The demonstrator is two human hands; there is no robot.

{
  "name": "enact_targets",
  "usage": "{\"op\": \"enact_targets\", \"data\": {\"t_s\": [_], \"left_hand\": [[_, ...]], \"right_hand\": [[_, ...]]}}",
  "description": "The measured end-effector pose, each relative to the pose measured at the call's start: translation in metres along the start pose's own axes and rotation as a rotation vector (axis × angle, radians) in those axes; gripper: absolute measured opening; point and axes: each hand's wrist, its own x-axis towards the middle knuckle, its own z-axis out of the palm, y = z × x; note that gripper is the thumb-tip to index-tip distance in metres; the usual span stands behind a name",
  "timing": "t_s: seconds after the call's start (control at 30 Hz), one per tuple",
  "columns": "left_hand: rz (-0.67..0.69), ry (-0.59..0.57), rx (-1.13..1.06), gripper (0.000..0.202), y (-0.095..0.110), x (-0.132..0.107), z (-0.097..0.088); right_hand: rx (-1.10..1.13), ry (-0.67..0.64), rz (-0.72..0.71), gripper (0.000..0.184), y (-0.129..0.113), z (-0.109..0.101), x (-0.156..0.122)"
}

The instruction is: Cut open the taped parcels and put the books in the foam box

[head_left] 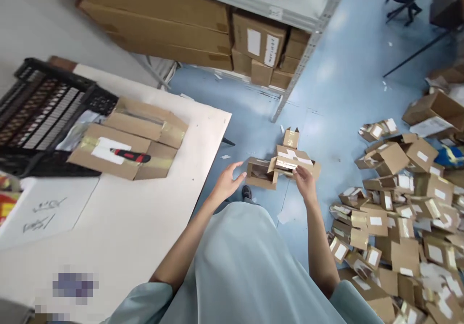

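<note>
My right hand [303,178] grips a small open cardboard box [281,162] by its taped flap, holding it in the air above the blue floor. The box's flaps stand up and its open side faces left. My left hand [227,181] hovers just left of the box with fingers spread, a small gap from its edge, holding nothing. Both arms reach out over my pale green clothing.
A white table [203,135] on the left carries a taped carton [123,157] with a red-and-black cutter [131,156] on it and a black crate [43,116]. Several small emptied boxes [398,217] are heaped on the floor at right. Shelving with cartons [259,41] stands ahead.
</note>
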Motion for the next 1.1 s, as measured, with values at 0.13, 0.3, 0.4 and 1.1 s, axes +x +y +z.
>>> {"op": "enact_targets", "data": {"t_s": [0.13,0.3,0.4,1.1], "left_hand": [[-0.125,0.164,-0.082,0.051,-0.030,-0.048,-0.033],[-0.226,0.389,-0.232,0.052,-0.057,-0.121,-0.068],[-0.273,0.496,-0.320,0.051,-0.070,-0.166,-0.087],[-0.352,0.852,-0.578,0.051,-0.196,-0.322,-0.162]], "right_hand": [[-0.082,-0.290,-0.106,0.083,-0.038,0.072,0.013],[-0.175,-0.577,-0.285,0.070,-0.099,0.158,-0.001],[-0.203,-0.687,-0.399,0.066,-0.132,0.205,-0.025],[-0.304,-0.925,-0.749,0.060,-0.232,0.390,-0.191]]}}
